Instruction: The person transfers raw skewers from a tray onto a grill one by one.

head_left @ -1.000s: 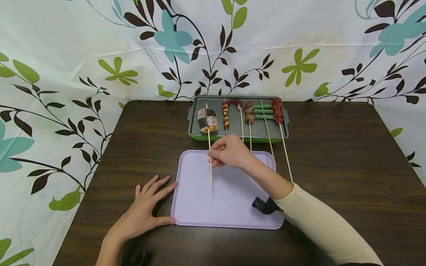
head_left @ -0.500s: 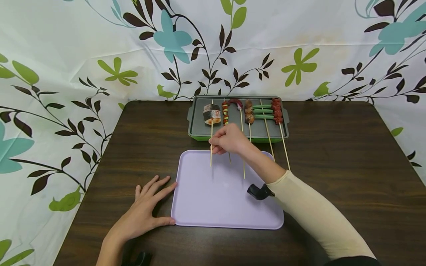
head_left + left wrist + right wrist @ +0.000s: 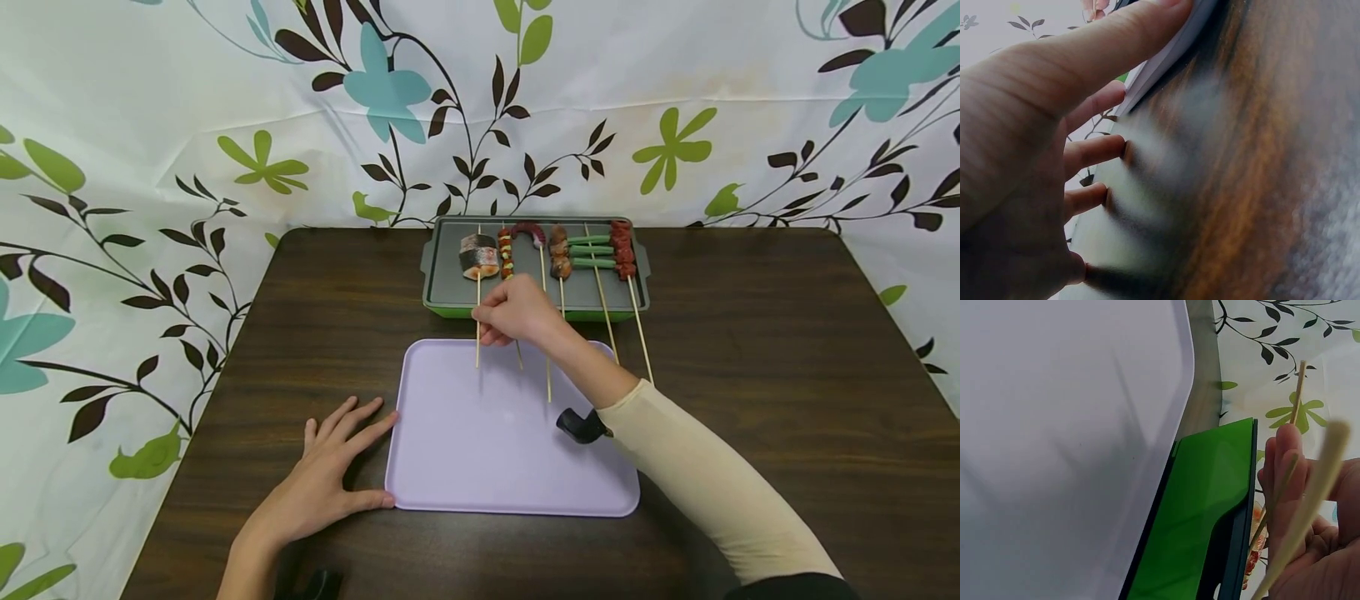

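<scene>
My right hand (image 3: 517, 312) pinches the bare stick of a fish skewer (image 3: 480, 257) between thumb and fingers. The chunky fish pieces, dark and pinkish, are over the left end of a grey grill pan (image 3: 447, 287) with a green base. Whether they touch the pan is hard to tell. In the right wrist view, the pinched stick (image 3: 1298, 394) shows at the fingertips. My left hand (image 3: 318, 475) lies on the table with fingers spread, its thumb and index fingertip at the left edge of a lilac tray (image 3: 510, 450).
Several skewers lie side by side on the pan: a thin red-yellow one (image 3: 506, 250), a curled tentacle (image 3: 531, 230), brown chunks (image 3: 560, 252), green pods (image 3: 591, 251) and red meat (image 3: 623, 250). Their sticks overhang the front. A patterned cloth (image 3: 465, 108) hangs behind the table (image 3: 765, 350).
My right hand has carried the fish skewer away from me and slightly right, from the pan's front left to beside the red-yellow skewer, then slowed. My left hand has stayed still.
</scene>
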Motion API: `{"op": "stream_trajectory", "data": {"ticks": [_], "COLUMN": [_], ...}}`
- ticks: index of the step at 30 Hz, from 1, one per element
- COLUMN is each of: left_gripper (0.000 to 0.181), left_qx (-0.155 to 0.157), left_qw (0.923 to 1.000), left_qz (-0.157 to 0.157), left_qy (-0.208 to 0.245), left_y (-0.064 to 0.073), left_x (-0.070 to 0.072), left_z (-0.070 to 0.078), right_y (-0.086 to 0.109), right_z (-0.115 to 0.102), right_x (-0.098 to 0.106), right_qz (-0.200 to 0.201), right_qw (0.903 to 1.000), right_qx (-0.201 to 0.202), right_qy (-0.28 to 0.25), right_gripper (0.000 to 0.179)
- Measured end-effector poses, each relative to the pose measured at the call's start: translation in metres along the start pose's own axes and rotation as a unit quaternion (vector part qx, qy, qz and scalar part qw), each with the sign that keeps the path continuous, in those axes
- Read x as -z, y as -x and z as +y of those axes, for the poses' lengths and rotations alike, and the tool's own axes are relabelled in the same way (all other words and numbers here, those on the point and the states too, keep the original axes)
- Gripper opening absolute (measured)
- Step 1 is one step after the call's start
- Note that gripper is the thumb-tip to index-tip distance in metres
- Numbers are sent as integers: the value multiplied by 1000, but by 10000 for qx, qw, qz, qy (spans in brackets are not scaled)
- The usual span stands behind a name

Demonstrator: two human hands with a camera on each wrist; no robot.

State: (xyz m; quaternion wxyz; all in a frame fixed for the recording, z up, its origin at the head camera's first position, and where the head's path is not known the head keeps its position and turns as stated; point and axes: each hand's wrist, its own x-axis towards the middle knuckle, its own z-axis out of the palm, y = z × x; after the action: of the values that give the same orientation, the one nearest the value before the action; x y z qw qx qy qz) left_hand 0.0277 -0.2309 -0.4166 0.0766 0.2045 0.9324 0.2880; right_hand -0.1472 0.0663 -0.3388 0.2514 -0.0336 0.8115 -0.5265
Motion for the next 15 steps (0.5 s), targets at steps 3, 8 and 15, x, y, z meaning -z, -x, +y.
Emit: {"op": "stream_trajectory", "data": {"ticks": [3,8,15], "left_gripper": [96,96,96], "left_qx": [-34,-65,-76], "left_qw": [10000,10000,10000], "left_qz": [15,35,50], "left_qy": [9,-3,-4], "left_y": [0,1,1], "left_x": [0,-1,-1], "left_z": [-1,-1,-2], "right_y": [1,3,6], "right_z": [-1,-3,-4], "right_x": [-1,-3,-9], "right_qz": [65,191,597], "right_qw": [9994,9908,9716], "right_qx": [6,214,427], "right_qy": [336,1319,2251], "right_gripper": [21,23,28]}}
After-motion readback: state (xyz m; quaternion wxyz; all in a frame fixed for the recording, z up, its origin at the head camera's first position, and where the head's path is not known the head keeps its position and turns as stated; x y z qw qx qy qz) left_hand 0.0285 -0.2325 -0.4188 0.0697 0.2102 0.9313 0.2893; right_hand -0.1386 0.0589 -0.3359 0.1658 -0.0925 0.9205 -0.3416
